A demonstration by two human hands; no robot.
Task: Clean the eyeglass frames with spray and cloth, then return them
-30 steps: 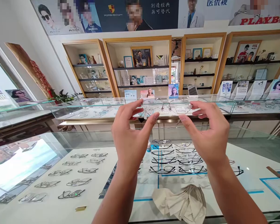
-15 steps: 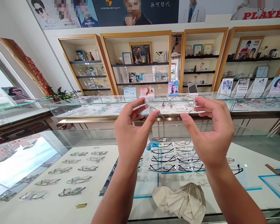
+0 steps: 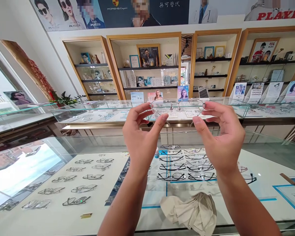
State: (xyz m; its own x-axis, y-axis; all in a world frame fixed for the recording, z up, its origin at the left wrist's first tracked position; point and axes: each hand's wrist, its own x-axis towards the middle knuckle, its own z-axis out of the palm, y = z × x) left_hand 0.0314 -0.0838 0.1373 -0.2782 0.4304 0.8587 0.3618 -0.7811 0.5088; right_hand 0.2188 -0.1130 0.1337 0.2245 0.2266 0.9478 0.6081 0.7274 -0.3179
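A pair of thin-rimmed eyeglasses [image 3: 172, 105] is held up level over the glass counter, with clear lenses facing away. My left hand [image 3: 144, 129] is closed on the left side of the frame, fingers at the hinge and thumb near the temple arm. On the opposite side my right hand [image 3: 220, 134] grips the other hinge and temple, thumb and fingers closed round it. Below the hands a crumpled beige cleaning cloth [image 3: 190, 213] lies on the counter's front part. The temple tips show faintly between the thumbs.
Under the glass counter [image 3: 108, 216] rest rows of spectacles [image 3: 174, 176], with more pairs [image 3: 76, 200] at the left. A small white bottle [image 3: 156, 152] stands beyond my left wrist. A second display counter [image 3: 100, 119] crosses behind, with wooden shelves [image 3: 147, 68] at the wall.
Both hands have come slightly closer together, the right one shifting a little left. The eyeglasses stay held up between them. The cloth has not moved.
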